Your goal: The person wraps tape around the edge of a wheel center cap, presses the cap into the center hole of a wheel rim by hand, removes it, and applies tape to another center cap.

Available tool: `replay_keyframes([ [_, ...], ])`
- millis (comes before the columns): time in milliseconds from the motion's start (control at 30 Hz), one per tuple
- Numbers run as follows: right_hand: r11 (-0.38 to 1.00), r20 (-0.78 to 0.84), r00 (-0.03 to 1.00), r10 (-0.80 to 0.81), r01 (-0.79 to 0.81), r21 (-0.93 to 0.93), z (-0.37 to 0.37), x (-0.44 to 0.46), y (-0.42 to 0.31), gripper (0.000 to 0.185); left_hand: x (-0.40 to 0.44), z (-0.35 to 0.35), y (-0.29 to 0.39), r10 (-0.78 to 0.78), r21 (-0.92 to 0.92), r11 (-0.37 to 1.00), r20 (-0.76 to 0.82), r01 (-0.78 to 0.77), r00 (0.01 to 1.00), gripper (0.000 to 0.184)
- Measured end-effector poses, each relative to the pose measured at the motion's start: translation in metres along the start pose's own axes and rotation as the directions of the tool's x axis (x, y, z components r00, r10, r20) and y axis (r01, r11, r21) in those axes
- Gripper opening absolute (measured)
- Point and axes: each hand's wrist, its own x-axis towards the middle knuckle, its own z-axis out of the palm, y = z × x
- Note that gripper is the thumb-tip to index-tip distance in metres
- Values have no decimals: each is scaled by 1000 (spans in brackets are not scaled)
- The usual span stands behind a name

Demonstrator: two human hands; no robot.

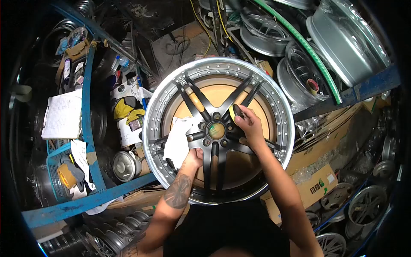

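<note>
A large alloy wheel [276,96] with black twin spokes and a bright, riveted rim lies face up in front of me. My left hand [195,159] is closed at the lower left spokes, gripping a white cloth [176,139] that spreads over that side of the wheel. Between the fingers and thumb of my right hand [250,127] is a small black pad with a yellow face [236,112]. It is held against or just above a spoke right of the hub; contact cannot be made out.
Blue metal bars [87,115] frame the left side, with an open notebook [63,114] and a blue basket [58,171] beyond. Silver wheels [265,36] crowd the upper right, near a green hose [306,49]. Cardboard [310,190] lies at the lower right.
</note>
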Motion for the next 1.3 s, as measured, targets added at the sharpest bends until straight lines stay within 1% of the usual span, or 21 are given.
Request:
replay_keyframes([
  [100,989,70,998,-1,-9,145,2,-28,-6,50,-45,-17,-9,-15,169,985,-28,20,999,29],
  [133,999,81,996,26,-29,34,2,-42,-14,53,-65,-14,-10,-16,228,973,-36,24,999,29],
  [167,992,127,991,45,-59,109,0,-55,-14,53,-82,-7,-7,-14,290,957,-41,25,999,30],
  [200,979,172,983,58,-90,183,-4,-70,-14,54,-123,34,-4,202,501,859,-133,-110,970,29],
  [233,959,216,974,67,-123,255,-9,-82,-13,55,-120,17,-16,466,623,683,30,-381,884,29],
  [267,984,248,965,80,-117,138,-15,-92,-11,56,-128,23,-13,625,784,375,181,-495,760,31],
  [300,976,256,961,106,-150,158,-18,-103,-11,56,-143,35,-11,704,848,20,364,-530,610,34],
  [333,967,267,955,133,-184,174,-21,-113,-11,56,-155,57,-4,695,834,-41,420,-550,584,31],
  [400,966,281,949,147,-199,167,-24,-129,-9,58,-158,95,14,625,878,-184,452,-443,637,40],
  [467,974,275,950,147,-188,129,-21,-142,-18,59,-132,120,32,594,866,-450,472,-217,652,57],
  [567,974,281,951,132,-176,141,-22,-157,-22,62,-91,128,41,565,843,-531,430,-89,704,63],
  [633,990,287,955,70,-102,99,-29,-162,-23,64,-88,135,39,527,838,-540,412,-81,743,63],
  [700,982,306,946,110,-150,111,-39,-164,-27,64,-93,135,32,516,830,-552,413,-77,751,60],
  [833,959,358,913,196,-255,127,-66,-153,-40,65,-114,137,45,597,935,-284,346,-213,724,44],
  [867,950,384,897,219,-287,127,-74,-148,-47,65,-118,141,46,599,957,-222,283,-185,749,39],
  [967,952,427,882,199,-277,130,-90,-131,-66,66,-99,131,29,629,797,-520,600,-307,494,37],
  [1033,959,457,870,184,-260,109,-101,-119,-73,65,-82,130,8,587,711,-687,665,-151,462,46],
  [1100,964,478,865,152,-237,121,-107,-109,-73,64,-86,141,-3,623,738,-663,637,-125,454,42],
  [1167,979,484,868,108,-179,101,-113,-103,-71,64,-94,156,3,686,837,-541,498,-85,531,35],
  [1233,971,488,866,106,-195,135,-118,-98,-73,65,-95,161,10,715,864,-460,497,-205,491,28],
  [1300,974,483,871,88,-177,141,-123,-95,-75,65,-99,170,-1,614,712,-638,701,-295,364,32],
])
